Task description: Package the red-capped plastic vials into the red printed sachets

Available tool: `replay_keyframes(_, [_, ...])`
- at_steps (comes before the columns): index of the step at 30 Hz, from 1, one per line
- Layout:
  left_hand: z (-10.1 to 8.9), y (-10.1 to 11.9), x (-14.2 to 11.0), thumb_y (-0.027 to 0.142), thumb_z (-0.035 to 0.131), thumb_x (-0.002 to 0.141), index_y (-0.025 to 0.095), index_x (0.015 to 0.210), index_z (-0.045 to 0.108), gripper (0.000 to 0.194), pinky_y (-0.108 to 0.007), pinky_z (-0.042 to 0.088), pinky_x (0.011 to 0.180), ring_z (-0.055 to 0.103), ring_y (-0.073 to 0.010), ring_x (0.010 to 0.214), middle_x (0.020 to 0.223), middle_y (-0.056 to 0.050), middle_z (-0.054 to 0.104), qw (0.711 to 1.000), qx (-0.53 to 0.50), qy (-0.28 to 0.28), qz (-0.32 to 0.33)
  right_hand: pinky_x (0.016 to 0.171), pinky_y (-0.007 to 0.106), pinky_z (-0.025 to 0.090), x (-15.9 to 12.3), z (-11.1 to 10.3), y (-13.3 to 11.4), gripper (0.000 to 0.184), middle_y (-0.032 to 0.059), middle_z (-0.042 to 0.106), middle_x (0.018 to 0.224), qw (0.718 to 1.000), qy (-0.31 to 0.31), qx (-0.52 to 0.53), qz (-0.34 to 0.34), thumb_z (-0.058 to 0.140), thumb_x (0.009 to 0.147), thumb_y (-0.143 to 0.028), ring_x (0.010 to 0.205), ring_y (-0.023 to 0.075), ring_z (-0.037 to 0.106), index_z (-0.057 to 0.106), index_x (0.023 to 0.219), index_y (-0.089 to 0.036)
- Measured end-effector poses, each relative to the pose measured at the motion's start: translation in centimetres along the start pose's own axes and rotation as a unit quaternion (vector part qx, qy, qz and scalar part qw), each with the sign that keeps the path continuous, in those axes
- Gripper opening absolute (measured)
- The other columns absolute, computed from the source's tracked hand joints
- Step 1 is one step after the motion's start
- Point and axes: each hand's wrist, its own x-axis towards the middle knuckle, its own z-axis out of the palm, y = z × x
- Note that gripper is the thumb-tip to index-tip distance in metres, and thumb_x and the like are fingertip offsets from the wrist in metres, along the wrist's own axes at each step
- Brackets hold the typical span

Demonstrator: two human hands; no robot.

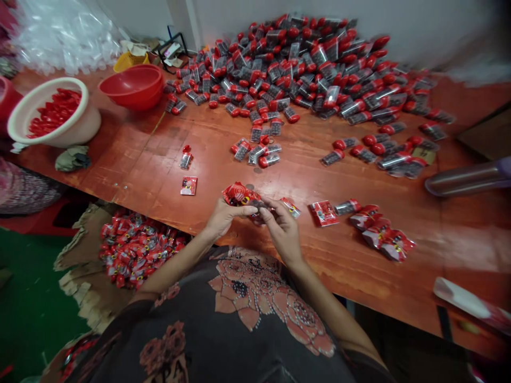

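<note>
My left hand is closed on a red printed plastic packet above the table's front edge. My right hand pinches the packet's right end, its fingertips close to my left thumb. Something dark shows between the fingertips, too small to make out. Just beyond my right hand lies a small red and clear piece, partly covered by the fingers. Further right are a flat stack of red packets, a clear red-capped tube with dark contents and several plump filled packets.
A large heap of red-capped tubes covers the back of the table. A white basin of red caps and a red bowl stand left. Below, a cardboard box holds many filled packets. A clear cylinder lies right.
</note>
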Motion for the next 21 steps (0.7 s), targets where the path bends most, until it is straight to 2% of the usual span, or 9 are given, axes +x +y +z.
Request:
replay_keyframes(2, [0.0, 0.0, 0.1, 0.017, 0.088, 0.05, 0.016, 0.078, 0.073, 0.031, -0.031, 0.053, 0.077, 0.066, -0.0168, 0.074, 0.079, -0.003, 0.072, 1.0, -0.007, -0.001, -0.004, 0.073, 0.035, 0.061, -0.2, 0.1, 0.2, 0.042, 0.0035, 0.06, 0.106, 0.998, -0.01, 0.05, 0.042, 0.058, 0.09, -0.031, 0.083, 0.016, 0.066, 0.057, 0.132, -0.035])
replay_keyframes(5, [0.0, 0.2, 0.4, 0.021, 0.088, 0.052, 0.017, 0.077, 0.073, 0.029, -0.03, 0.053, 0.075, 0.066, -0.0159, 0.072, 0.078, -0.003, 0.072, 0.999, -0.031, 0.017, 0.021, 0.074, 0.036, 0.062, -0.3, 0.0, 0.7, 0.049, 0.0029, 0.058, 0.103, 0.997, -0.016, 0.059, 0.055, 0.058, 0.09, -0.032, 0.078, 0.0148, 0.066, 0.051, 0.138, -0.036])
replay_keyframes(8, [0.1, 0.2, 0.5, 0.02, 0.087, 0.055, 0.018, 0.078, 0.073, 0.026, -0.028, 0.052, 0.07, 0.064, -0.0136, 0.067, 0.076, -0.002, 0.072, 0.999, -0.029, 0.018, 0.024, 0.076, 0.038, 0.062, -0.2, -0.5, 1.4, 0.043, 0.0032, 0.057, 0.105, 0.998, -0.022, 0.035, 0.042, 0.057, 0.09, -0.034, 0.077, 0.0141, 0.066, 0.056, 0.133, -0.036])
replay_keyframes(12, [0.3, 0.1, 0.4, 0.017, 0.087, 0.052, 0.016, 0.081, 0.074, 0.032, -0.027, 0.051, 0.066, 0.064, -0.0142, 0.065, 0.077, -0.003, 0.072, 1.0, -0.007, 0.006, -0.023, 0.074, 0.039, 0.063, 0.2, -1.3, 1.9, 0.035, 0.0038, 0.058, 0.103, 0.997, -0.035, 0.033, 0.055, 0.057, 0.09, -0.035, 0.076, 0.0146, 0.065, 0.062, 0.125, -0.033])
replay_keyframes(17, [1.2, -0.2, 0.3, 0.02, 0.087, 0.055, 0.018, 0.088, 0.073, 0.036, -0.027, 0.051, 0.07, 0.064, -0.0129, 0.066, 0.074, 0.0, 0.071, 0.998, -0.027, 0.041, 0.033, 0.072, 0.038, 0.063, 0.0, -1.6, 1.3, 0.05, 0.0049, 0.059, 0.1, 0.995, -0.065, 0.014, 0.07, 0.057, 0.09, -0.032, 0.075, 0.0158, 0.065, 0.049, 0.14, -0.034])
replay_keyframes(21, [1.7, -0.1, 0.1, 0.02, 0.086, 0.057, 0.019, 0.092, 0.072, 0.037, -0.025, 0.051, 0.068, 0.063, -0.0115, 0.065, 0.074, 0.001, 0.07, 1.0, 0.005, 0.008, 0.022, 0.073, 0.04, 0.064, -0.6, -1.0, 1.2, 0.053, 0.004, 0.057, 0.099, 0.997, -0.041, 0.027, 0.067, 0.054, 0.091, -0.031, 0.079, 0.017, 0.065, 0.043, 0.143, -0.038])
